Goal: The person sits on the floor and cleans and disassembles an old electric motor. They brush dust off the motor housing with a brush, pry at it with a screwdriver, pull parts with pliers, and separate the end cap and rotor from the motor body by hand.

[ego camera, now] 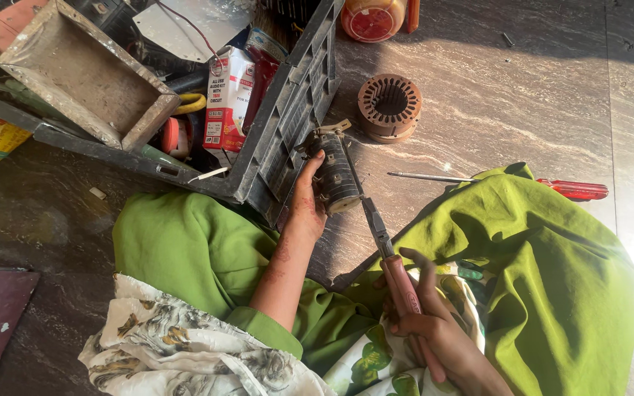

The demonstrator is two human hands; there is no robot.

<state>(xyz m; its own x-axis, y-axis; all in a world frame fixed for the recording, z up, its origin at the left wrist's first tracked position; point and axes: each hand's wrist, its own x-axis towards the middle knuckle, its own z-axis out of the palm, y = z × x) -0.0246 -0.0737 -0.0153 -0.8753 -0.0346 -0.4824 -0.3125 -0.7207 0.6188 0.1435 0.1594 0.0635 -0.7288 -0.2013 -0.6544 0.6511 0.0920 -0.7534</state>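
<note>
Motor core [337,176], a dark ribbed cylinder, is held against the edge of the black plastic crate [288,110], low over the stone floor [522,110]; the left hand [307,204] is wrapped round its side, fingers clamped on it; the right hand [423,315] is closed on the pink handles of a pair of pliers [379,235], whose nose meets the lower end of the core. The step in hand looks like gripping or pulling something at that end with the pliers; the next move would seem to call for a firm hold from the left hand so the core does not turn, and a steady pull along the tool's line. Near by on the floor lie a copper-coloured slotted ring [390,107] and a red-handled screwdriver [537,185], partly under the green cloth [537,264]; the crate holds a metal tray [86,73] and a small carton [227,95]. The crate wall, touching the core, crowds the left hand; the cloth lies close under the pliers.
</note>
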